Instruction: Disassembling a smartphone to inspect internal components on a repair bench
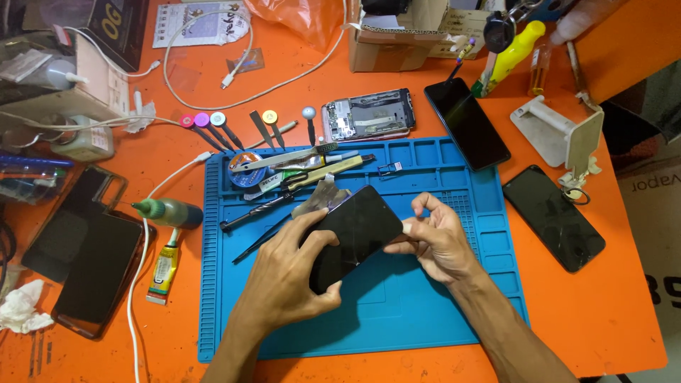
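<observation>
Phone is lying tilted over the blue mat, dark screen up, and I am gripping it from both sides. My left hand is clamping its near end, thumb curled over the glass and fingers wrapped beneath. My right hand is pinching its right edge, with thumb and forefinger closed on a small pale piece; I cannot tell what that piece is. Along the mat's far edge, tweezers and a solder reel are lying beside a small yellow-labelled packet. Left of the mat, a yellow glue tube is resting beside a green-capped bottle. Beyond the mat, a brown cardboard box is standing open, and a white printed card is lying flat further left.
</observation>
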